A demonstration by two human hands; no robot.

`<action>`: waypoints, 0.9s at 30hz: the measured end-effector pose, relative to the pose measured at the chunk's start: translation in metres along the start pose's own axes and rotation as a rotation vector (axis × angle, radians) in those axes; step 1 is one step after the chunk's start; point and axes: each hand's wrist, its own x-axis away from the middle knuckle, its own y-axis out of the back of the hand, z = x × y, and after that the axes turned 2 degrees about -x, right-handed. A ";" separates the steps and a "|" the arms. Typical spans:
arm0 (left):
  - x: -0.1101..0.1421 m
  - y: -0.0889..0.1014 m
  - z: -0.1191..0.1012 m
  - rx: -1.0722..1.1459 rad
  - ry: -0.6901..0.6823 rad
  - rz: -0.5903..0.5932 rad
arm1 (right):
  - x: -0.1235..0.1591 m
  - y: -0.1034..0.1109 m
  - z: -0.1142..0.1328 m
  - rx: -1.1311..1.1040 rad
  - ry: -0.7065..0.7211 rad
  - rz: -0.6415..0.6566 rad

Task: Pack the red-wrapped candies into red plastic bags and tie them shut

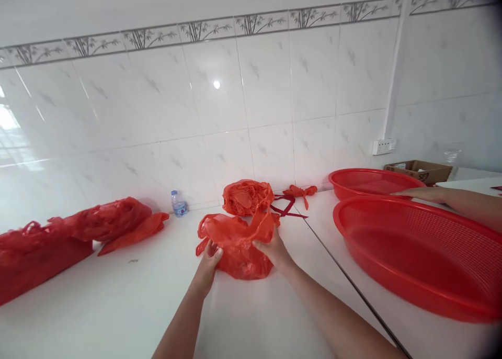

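A red plastic bag (245,254) stands on the white table with its mouth spread wide at the top. My left hand (209,259) is closed on the bag's near left rim, thumb at the edge. On the right side my right hand (274,246) grips the rim, its thumb over the near edge and its other fingers behind the plastic. What lies inside the bag is hidden by its front wall. Just behind it sits a crumpled bundle of red plastic bags (247,197).
Two red plastic baskets (364,291) stand at the right, where another person's arm (463,199) reaches over. Red bags (113,217) lie piled at left near a water bottle (179,204). Dark red ribbon (288,207) and a knotted red bag (300,191) lie by the wall.
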 end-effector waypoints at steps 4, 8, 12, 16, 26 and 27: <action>-0.005 -0.013 -0.008 0.084 0.105 0.198 | 0.001 -0.001 0.003 -0.203 -0.280 0.315; -0.014 -0.024 -0.004 0.236 0.196 0.133 | 0.000 0.024 0.005 -0.391 -0.407 0.291; -0.026 -0.036 0.015 0.395 0.223 -0.079 | -0.008 0.052 -0.009 -0.406 -0.391 -0.001; -0.027 -0.044 0.028 0.474 0.215 -0.140 | -0.015 0.065 -0.022 -0.447 -0.365 -0.052; -0.016 -0.052 0.025 0.577 0.291 -0.007 | -0.016 0.058 -0.030 -0.603 -0.533 -0.102; -0.016 -0.053 0.026 0.569 0.291 -0.001 | -0.015 0.056 -0.030 -0.619 -0.563 -0.089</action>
